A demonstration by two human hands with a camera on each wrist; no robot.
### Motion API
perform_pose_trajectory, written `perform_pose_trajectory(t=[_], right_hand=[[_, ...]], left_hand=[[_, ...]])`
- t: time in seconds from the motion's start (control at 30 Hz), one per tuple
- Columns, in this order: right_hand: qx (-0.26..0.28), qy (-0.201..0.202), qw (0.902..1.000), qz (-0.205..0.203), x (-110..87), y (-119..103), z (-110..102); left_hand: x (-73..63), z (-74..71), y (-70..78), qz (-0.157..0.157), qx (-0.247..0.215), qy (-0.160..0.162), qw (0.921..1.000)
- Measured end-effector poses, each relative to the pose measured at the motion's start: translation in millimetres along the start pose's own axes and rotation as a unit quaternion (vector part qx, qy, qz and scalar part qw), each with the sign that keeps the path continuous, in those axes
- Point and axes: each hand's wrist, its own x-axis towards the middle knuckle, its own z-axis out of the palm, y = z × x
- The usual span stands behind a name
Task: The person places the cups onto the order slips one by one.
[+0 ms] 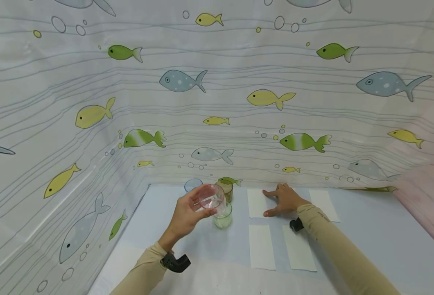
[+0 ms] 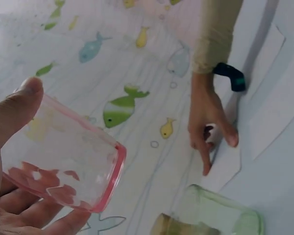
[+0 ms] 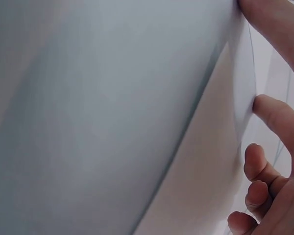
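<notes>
My left hand (image 1: 188, 213) grips a clear pink-rimmed glass (image 1: 212, 197), raised above the table; in the left wrist view the pink glass (image 2: 63, 156) lies tilted between thumb and fingers. Below and behind it stand a green glass (image 1: 223, 221), an amber glass (image 1: 227, 192) and a blue glass (image 1: 193, 185), partly hidden by the left hand. My right hand (image 1: 284, 200) has thumb and index finger spread at the back-left white sheet (image 1: 256, 205). In the right wrist view those two fingertips touch down while the other fingers of the right hand (image 3: 279, 181) curl loosely.
More white rectangular sheets lie flat on the pale blue table: a back-right sheet (image 1: 324, 205), a front-left sheet (image 1: 262, 248) and a front-right sheet (image 1: 301, 250), partly under the right forearm. A fish-printed curtain (image 1: 217, 102) rises behind and beside the table (image 1: 364, 246).
</notes>
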Motion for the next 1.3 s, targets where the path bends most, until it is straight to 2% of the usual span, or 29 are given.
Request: perform_pose_trajectory(t=[0.13, 0.27, 0.4, 0.6, 0.7, 0.8, 0.97, 1.17, 1.3], right_hand=[[0.006, -0.004, 1.0, -0.002, -0.7, -3.3, 0.8], [0.001, -0.004, 1.0, -0.009, 0.6, -3.8, 3.4], [-0.002, -0.004, 1.0, -0.003, 1.6, -1.5, 6.5], [-0.011, 0.002, 0.9999, -0.002, 1.9, 1.8, 8.0], [-0.014, 0.002, 0.9999, -0.005, 1.7, 2.3, 7.9], [-0.015, 0.0, 0.9999, -0.004, 1.4, 2.0, 7.4], [-0.015, -0.001, 0.9999, 0.007, 1.1, 1.0, 5.3], [-0.019, -0.009, 0.9996, 0.016, 1.8, 1.0, 2.0], [-0.015, -0.014, 0.9993, 0.03, 2.4, 1.5, 2.5]], left_hand=[[26.5, -6.3, 7.3, -0.008, 0.001, -0.014, 0.9999], [51.4, -4.7, 9.0, -0.021, -0.02, -0.026, 0.9992], [73.7, 4.3, 5.5, -0.029, -0.038, -0.04, 0.998], [99.4, 22.7, -8.9, -0.042, -0.049, -0.049, 0.9967], [108.2, 30.2, -19.5, -0.054, -0.058, -0.048, 0.9957], [115.7, 36.8, -30.0, -0.078, -0.049, -0.049, 0.9945], [126.5, 49.1, -42.8, -0.112, -0.042, -0.074, 0.99], [132.5, 67.9, -54.2, -0.144, -0.04, -0.118, 0.9817], [132.2, 80.7, -59.5, -0.158, -0.034, -0.125, 0.9789]])
